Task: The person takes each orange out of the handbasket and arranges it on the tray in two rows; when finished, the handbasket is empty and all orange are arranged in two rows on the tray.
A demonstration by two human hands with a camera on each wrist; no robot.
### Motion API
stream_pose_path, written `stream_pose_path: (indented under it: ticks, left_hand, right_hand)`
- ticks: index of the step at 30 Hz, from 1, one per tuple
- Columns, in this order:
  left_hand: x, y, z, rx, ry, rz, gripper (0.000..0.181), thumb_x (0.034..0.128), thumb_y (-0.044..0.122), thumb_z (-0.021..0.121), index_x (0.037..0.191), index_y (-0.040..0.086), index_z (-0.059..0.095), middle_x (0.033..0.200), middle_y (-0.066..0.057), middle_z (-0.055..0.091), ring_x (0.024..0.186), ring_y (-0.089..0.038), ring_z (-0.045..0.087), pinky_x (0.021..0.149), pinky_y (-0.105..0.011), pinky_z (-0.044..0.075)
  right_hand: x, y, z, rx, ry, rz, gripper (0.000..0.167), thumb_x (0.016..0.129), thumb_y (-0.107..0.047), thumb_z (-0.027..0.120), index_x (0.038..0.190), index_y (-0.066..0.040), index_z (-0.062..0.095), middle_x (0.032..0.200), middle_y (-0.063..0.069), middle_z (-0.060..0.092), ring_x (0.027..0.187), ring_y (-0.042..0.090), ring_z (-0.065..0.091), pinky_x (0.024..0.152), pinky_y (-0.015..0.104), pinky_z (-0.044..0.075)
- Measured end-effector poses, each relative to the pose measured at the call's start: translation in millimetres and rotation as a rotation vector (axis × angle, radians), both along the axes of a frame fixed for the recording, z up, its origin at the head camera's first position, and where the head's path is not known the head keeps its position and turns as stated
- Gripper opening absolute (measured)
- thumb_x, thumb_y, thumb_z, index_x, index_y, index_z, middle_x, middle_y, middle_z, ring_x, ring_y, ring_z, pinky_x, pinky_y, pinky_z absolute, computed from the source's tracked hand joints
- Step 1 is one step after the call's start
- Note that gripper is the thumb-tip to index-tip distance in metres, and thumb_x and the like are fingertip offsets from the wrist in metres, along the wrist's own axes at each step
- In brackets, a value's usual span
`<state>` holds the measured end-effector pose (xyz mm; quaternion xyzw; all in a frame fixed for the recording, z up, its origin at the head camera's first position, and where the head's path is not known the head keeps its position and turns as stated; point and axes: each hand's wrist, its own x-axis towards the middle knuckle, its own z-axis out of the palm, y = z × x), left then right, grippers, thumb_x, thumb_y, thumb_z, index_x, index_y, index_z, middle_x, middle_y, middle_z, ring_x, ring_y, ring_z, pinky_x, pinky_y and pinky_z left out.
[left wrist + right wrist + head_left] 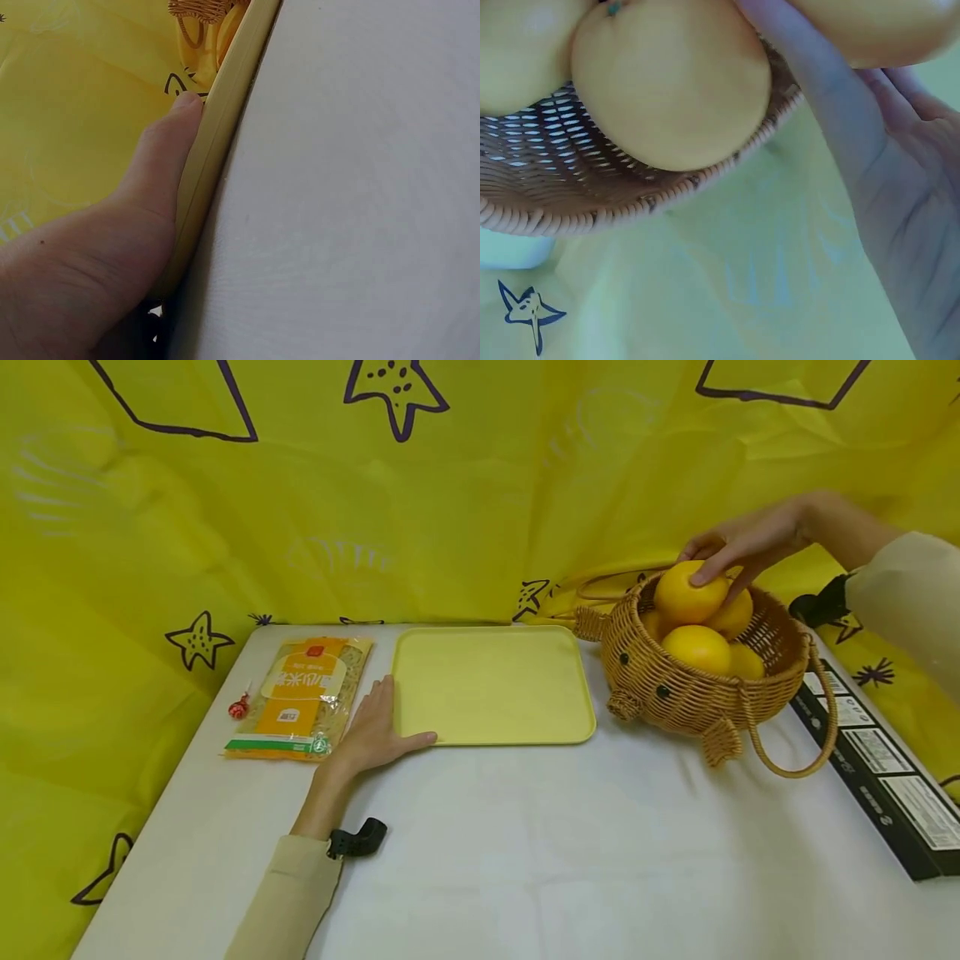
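One orange (682,597), pinched by the right hand (750,542), wants even pressure; the spread left hand (372,729) touches the tray (495,685) at its near-left corner.

Five visible oranges (688,596), one basket (708,700), one tray (492,687).

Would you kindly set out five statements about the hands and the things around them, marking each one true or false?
1. The right hand holds an orange. True.
2. The left hand is inside the basket. False: the left hand touches the tray.
3. More oranges lie in the basket. True.
4. The packet lies between the tray and the basket. False: the packet is on the far side of the tray from the basket, to its left.
5. The black box lies to the left of the tray. False: it lies to the right, beyond the basket.
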<state>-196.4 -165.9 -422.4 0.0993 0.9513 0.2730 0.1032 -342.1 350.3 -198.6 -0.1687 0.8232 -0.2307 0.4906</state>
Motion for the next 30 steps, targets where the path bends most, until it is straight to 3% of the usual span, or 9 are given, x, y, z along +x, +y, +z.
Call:
stream_pose_path:
  ticks: [4, 7, 10, 14, 17, 23, 25, 30]
  left_hand:
    - [1.1, -1.0, -0.2, 0.011, -0.002, 0.002, 0.124, 0.0789, 0.063, 0.067, 0.153, -0.002, -0.009, 0.163, -0.021, -0.006, 0.152, -0.036, -0.003, 0.125, -0.05, 0.003]
    - [2.3, 0.5, -1.2, 0.01, -0.002, 0.001, 0.124, 0.079, 0.062, 0.067, 0.153, -0.003, -0.008, 0.163, -0.022, -0.006, 0.152, -0.037, -0.003, 0.125, -0.051, 0.003]
    - [1.3, 2.1, -0.8, 0.005, -0.002, -0.006, 0.125, 0.0783, 0.063, 0.068, 0.153, -0.002, -0.008, 0.163, -0.022, -0.006, 0.152, -0.035, -0.004, 0.125, -0.049, 0.003]
    - [-2.6, 4.0, 1.8, -0.001, 0.02, -0.014, 0.126, 0.0773, 0.064, 0.068, 0.154, -0.002, -0.006, 0.162, -0.023, -0.004, 0.152, -0.036, -0.002, 0.125, -0.05, 0.004]
    - [-3.7, 5.1, 3.2, -0.003, 0.027, -0.009, 0.126, 0.0769, 0.065, 0.068, 0.154, -0.003, -0.005, 0.162, -0.025, -0.002, 0.152, -0.037, 0.0, 0.125, -0.05, 0.006]
    - [1.3, 10.8, 0.6, 0.008, -0.001, 0.001, 0.125, 0.0771, 0.064, 0.069, 0.154, -0.002, -0.005, 0.163, -0.023, -0.002, 0.152, -0.036, 0.0, 0.125, -0.05, 0.006]
    - [1.6, 11.3, 0.7, 0.001, 0.0, -0.005, 0.124, 0.0774, 0.063, 0.069, 0.154, -0.002, -0.004, 0.163, -0.023, -0.001, 0.152, -0.036, 0.001, 0.125, -0.05, 0.006]
    - [-2.8, 8.6, 4.7, -0.014, 0.039, -0.017, 0.125, 0.0766, 0.064, 0.069, 0.154, -0.003, -0.003, 0.162, -0.025, 0.002, 0.152, -0.038, 0.005, 0.124, -0.051, 0.009]
  right_hand:
    - [-1.4, 2.1, 8.4, 0.005, 0.052, 0.047, 0.068, 0.103, -0.025, 0.043, 0.153, -0.001, 0.004, 0.15, 0.026, 0.025, 0.121, 0.007, 0.054, 0.101, 0.038, 0.052]
    - [4.4, 1.2, 14.5, -0.014, 0.155, 0.048, 0.065, 0.103, -0.022, 0.044, 0.157, -0.012, 0.008, 0.147, 0.008, 0.038, 0.117, -0.002, 0.056, 0.098, 0.032, 0.054]
    - [19.7, -7.7, 21.4, -0.04, 0.303, 0.006, 0.063, 0.102, -0.021, 0.047, 0.156, -0.023, 0.017, 0.136, -0.012, 0.044, 0.113, -0.004, 0.058, 0.092, 0.024, 0.055]
    - [47.4, -42.8, 25.3, -0.04, 0.518, -0.041, 0.064, 0.098, -0.028, 0.056, 0.153, -0.036, 0.025, 0.135, -0.01, 0.049, 0.109, 0.003, 0.059, 0.086, 0.016, 0.05]
    - [61.8, -78.4, 21.4, -0.051, 0.609, -0.065, 0.062, 0.094, -0.035, 0.061, 0.149, -0.043, 0.032, 0.136, -0.004, 0.051, 0.108, 0.011, 0.056, 0.085, 0.016, 0.046]
    - [72.5, -132.2, -0.7, -0.185, 0.573, -0.083, 0.063, 0.091, -0.035, 0.065, 0.148, -0.035, 0.038, 0.12, 0.003, 0.064, 0.097, 0.02, 0.06, 0.079, 0.025, 0.052]
    - [72.3, -150.3, -10.6, -0.221, 0.559, -0.063, 0.066, 0.09, -0.034, 0.068, 0.148, -0.031, 0.039, 0.122, 0.004, 0.063, 0.101, 0.019, 0.061, 0.082, 0.027, 0.052]
    - [57.1, -208.1, -36.8, -0.245, 0.593, 0.085, 0.073, 0.085, -0.03, 0.072, 0.148, -0.014, 0.041, 0.139, 0.01, 0.053, 0.113, 0.026, 0.06, 0.09, 0.033, 0.051]
